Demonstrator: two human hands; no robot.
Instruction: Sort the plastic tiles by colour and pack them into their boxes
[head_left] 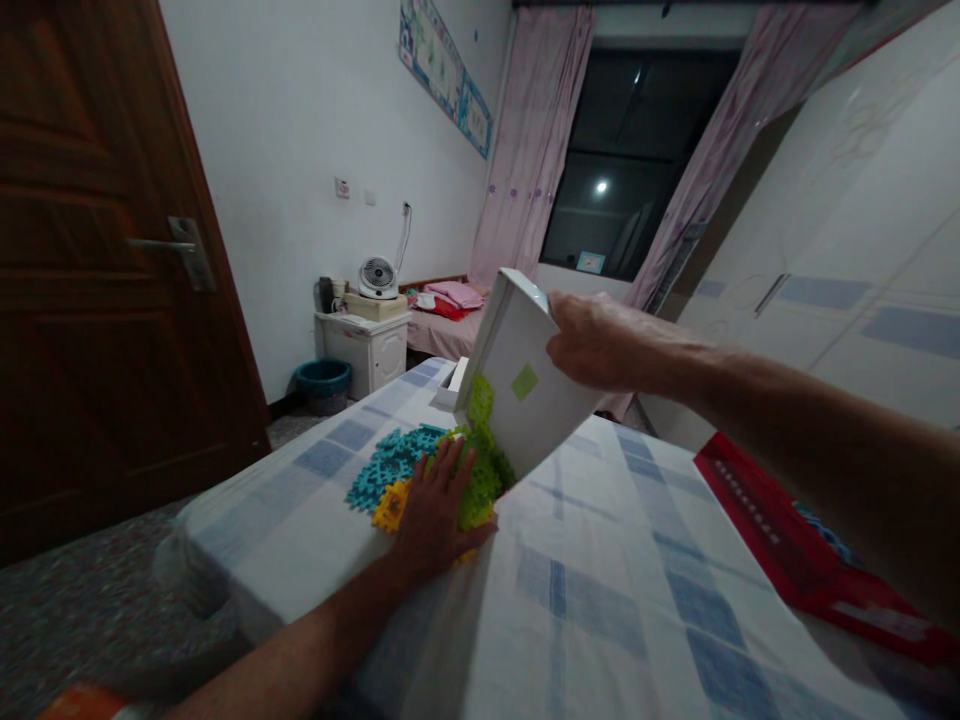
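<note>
My right hand [589, 340] grips the upper edge of a white box [540, 410], which is tilted steeply over the table. A small green square shows on the box's inner face. Green snowflake-shaped plastic pieces [484, 475] lie heaped at the box's low edge, some still against its inside. Resting over this heap, my left hand [435, 505] has its fingers spread. Teal pieces [397, 460] lie just beyond it, and yellow pieces [391, 505] stick out beside and under the hand.
A blue-and-white checked cloth [570, 570] covers the table. Another white box [454, 380] stands behind the tilted one. On the right lies a red box or bag [795, 540]. A teal bucket [322, 380] is on the floor by a white cabinet [367, 350]; a wooden door [112, 300] is left.
</note>
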